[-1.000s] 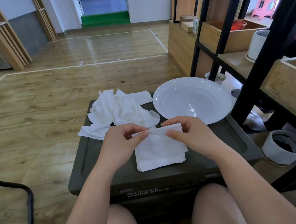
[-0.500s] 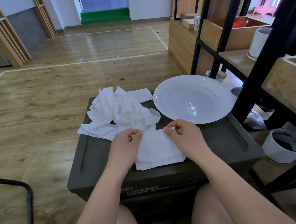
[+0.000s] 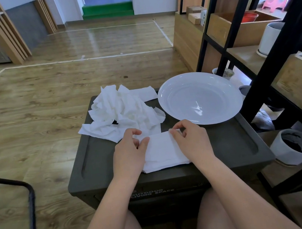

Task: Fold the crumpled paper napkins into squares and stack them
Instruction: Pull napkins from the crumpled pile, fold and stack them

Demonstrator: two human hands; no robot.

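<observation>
Both hands work at the middle of a dark box lid (image 3: 227, 142), seen from above by the person seated behind it. Left hand (image 3: 127, 152) and right hand (image 3: 190, 141) each pinch a far corner of a folded napkin (image 3: 162, 151), thumb against curled fingers, one hand on each side. Holding both corners this way likely keeps the edges square as the top layer is laid flat. That napkin sits on a small stack of folded squares near the lid's front edge, close to the body, where pressing down is easy. Just behind the hands, toward the left, lies a crumpled pile (image 3: 125, 112) of white napkins, touching or nearly touching the folded one; it spills over the lid's left rim. One flatter sheet pokes out at the pile's far right. A white plate (image 3: 200, 98), holding nothing visible, sits at the far right of the lid, just beyond the right hand, perhaps meant for the finished stack. Black shelving (image 3: 254, 62) with pots stands close on the right, and a black chair frame (image 3: 6, 187) on the left. Only the pile crowds the folding spot.
</observation>
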